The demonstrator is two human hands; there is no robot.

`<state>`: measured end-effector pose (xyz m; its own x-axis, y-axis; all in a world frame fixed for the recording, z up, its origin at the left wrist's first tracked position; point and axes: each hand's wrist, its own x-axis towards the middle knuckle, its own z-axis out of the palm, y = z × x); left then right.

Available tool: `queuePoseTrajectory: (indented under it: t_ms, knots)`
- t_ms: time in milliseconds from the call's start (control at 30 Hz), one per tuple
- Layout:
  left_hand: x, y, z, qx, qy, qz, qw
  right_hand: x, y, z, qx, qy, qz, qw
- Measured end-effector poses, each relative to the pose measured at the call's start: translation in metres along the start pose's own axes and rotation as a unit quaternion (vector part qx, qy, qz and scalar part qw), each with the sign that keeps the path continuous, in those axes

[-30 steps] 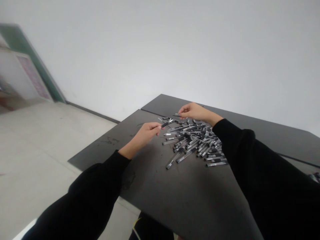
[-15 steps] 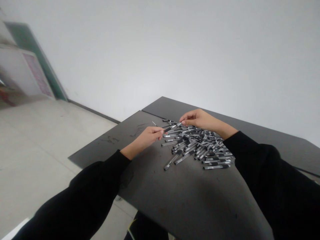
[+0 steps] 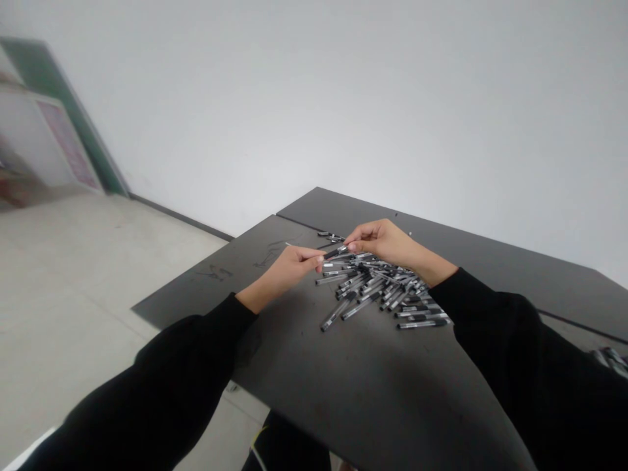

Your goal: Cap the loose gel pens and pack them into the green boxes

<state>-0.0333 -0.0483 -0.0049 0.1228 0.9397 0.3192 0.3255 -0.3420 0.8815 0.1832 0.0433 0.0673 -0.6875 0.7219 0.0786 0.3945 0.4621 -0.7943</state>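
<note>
**Both hands closed on one pen – just above a heap on a dark counter**

The left hand (image 3: 290,271) and right hand (image 3: 381,241) meet at 12 o'clock, their fingertips pinching a slim black-and-silver pen (image 3: 336,252) from either end, with a thin pointed piece showing past the left hand's fingers. The heap of pens (image 3: 381,288) lies loose and criss-crossed right beneath the right hand, and a few stray pens (image 3: 330,235) sit just beyond it. Black sleeves (image 3: 161,386) cover both forearms. More pens (image 3: 608,358) show blurred at 3 o'clock – what they rest on is hard to tell. A pale concrete floor (image 3: 73,281) spreads at 9 o'clock.
</note>
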Motion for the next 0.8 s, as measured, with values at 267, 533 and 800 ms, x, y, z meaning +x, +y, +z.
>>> queuePoseTrajectory:
  t_ms: [267,533,800]
  knots:
    - [-0.013,0.024,0.024,-0.076,0.007,0.021,0.997,-0.035,-0.014,-0.001,0.157,0.039,-0.034,0.986]
    - [-0.019,0.05,0.067,-0.052,-0.098,0.049,0.993,-0.115,-0.015,0.01,0.088,0.086,0.0,0.992]
    - [-0.018,0.031,0.077,0.025,-0.085,-0.016,0.996,-0.267,0.072,-0.084,-0.169,0.288,0.308,0.891]
